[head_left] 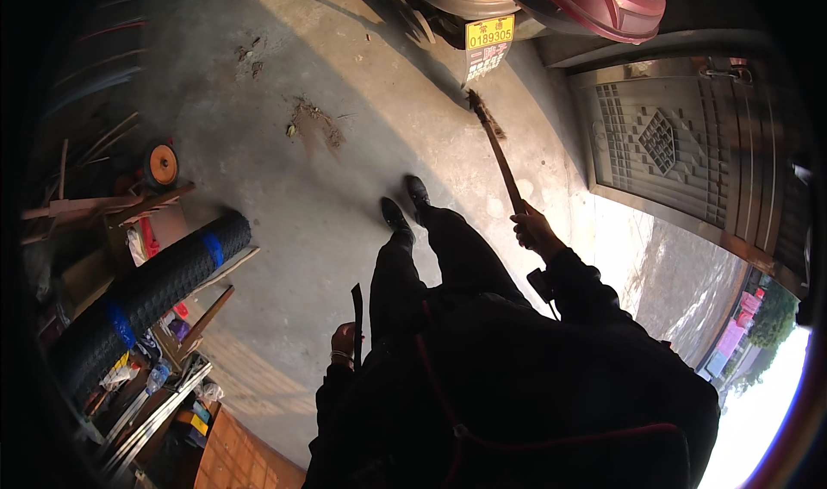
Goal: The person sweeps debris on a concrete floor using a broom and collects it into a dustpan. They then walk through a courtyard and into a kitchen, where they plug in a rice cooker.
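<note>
My right hand [534,229] is closed round the handle of a slim brown broom [506,163]. Its worn, bristly head points away from me, above the floor and just below the hanging plate of a parked scooter [594,2]; whether it touches the floor I cannot tell. Low on the left, beside my leg, my left hand [343,339] grips a thin, dark, flat strip [357,306] that stands upright; its lower part is hidden. A patch of dirt and scraps [317,125] lies on the concrete ahead of my feet, with a smaller patch [251,58] farther off.
A metal door panel [668,144] stands open on the right, by a bright doorway. Along the left side lie a thick black roll [159,286] tied with blue bands, an orange-hubbed wheel [161,164], wooden boards, pale rods [164,416] and mixed clutter.
</note>
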Motion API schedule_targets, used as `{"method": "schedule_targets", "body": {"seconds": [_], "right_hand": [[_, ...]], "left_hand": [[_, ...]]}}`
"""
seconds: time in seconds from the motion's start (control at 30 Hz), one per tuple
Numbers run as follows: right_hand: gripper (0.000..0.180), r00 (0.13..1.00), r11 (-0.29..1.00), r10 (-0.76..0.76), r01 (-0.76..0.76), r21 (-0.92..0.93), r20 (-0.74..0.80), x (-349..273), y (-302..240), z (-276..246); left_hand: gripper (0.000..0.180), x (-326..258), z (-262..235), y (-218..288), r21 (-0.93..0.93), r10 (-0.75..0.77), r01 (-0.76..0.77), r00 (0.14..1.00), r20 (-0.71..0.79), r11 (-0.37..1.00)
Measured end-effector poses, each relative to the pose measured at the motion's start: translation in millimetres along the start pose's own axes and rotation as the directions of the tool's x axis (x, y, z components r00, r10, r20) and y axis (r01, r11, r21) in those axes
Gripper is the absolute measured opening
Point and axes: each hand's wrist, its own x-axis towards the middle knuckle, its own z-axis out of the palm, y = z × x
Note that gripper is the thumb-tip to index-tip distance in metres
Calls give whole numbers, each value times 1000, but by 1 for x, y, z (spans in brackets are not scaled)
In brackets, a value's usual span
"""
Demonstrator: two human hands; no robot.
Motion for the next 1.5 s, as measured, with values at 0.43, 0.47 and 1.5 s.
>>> {"method": "schedule_targets", "body": {"seconds": [0.43,0.47,1.5], "right_hand": [[28,959,563,87,-269,782,268,158,20,38],[27,945,571,75,-303,763,319,151,4,78],[12,969,769,-246,173,615,36,287,-204,310]], "left_hand": [[24,-16,-31,63,858,545,-435,805,235,272],[24,-13,-37,62,822,577,-492,774,262,287],[34,36,-206,146,-143,-139,112,972,-191,983]]}}
